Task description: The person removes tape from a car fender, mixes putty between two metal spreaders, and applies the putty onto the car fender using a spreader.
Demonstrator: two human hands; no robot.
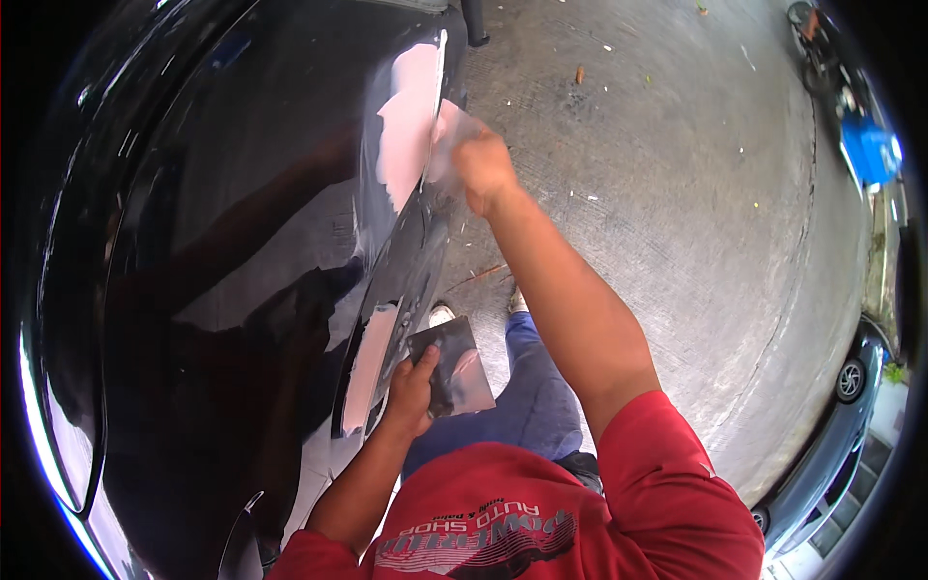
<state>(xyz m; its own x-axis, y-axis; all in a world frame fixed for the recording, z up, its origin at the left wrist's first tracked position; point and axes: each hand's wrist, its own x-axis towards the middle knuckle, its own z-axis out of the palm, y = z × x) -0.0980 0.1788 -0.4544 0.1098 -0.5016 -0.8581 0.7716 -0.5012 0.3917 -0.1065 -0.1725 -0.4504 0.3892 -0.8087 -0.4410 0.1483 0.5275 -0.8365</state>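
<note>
My right hand (pixel 486 172) is closed on a thin, pale spreader (pixel 450 145), its outline smeared by motion. The spreader lies against the edge of a glossy black car panel (pixel 261 145), beside a broad patch of pink body filler (pixel 406 126). Lower on the same edge runs a second, narrower pink filler strip (pixel 370 367). Close to that strip, my left hand (pixel 412 391) grips a flat, dark square plate (pixel 454 367) with its thumb on top. A small pink dab of filler shows on the plate.
The car body fills the left side, reflecting my arms. Grey concrete floor (pixel 657 193) with small scraps lies to the right. A motorcycle (pixel 817 48), a blue object (pixel 870 152) and a parked grey-blue car (pixel 822 454) stand along the far right. My shoes are just below the panel edge.
</note>
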